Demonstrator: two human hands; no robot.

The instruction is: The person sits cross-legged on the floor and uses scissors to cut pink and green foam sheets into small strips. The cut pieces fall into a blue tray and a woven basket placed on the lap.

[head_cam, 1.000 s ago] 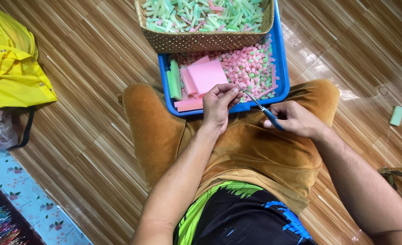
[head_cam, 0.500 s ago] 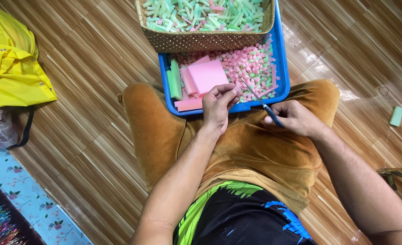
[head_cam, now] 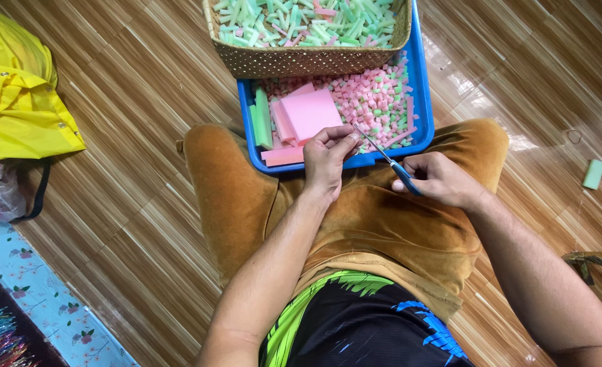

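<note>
Fingers (head_cam: pixel 344 141) of our left hand (head_cam: pixel 327 163) pinch something tiny at the near edge of the blue tray (head_cam: pixel 422 88); we cannot tell what, it is too small. Our right hand (head_cam: pixel 440 180) is closed tight around the blue handles of the scissors (head_cam: pixel 388 158), just past the tray's near edge, with the blades pointing up at the pinch. A second ago the scissors sat a bit farther back; now their tips have come closer to our left fingers, so we think a snip is about to happen.

Inside the tray lie pink pads (head_cam: pixel 307 115), a green strip (head_cam: pixel 262 117) and lots of little pink and green bits (head_cam: pixel 375 95). A woven basket (head_cam: pixel 301 61) of green bits sits on the tray's far end. Well left of the tray are a yellow bag (head_cam: pixel 19 95) and a flowery blue mat (head_cam: pixel 49 306). Well right of it lies one green piece (head_cam: pixel 594 174).
</note>
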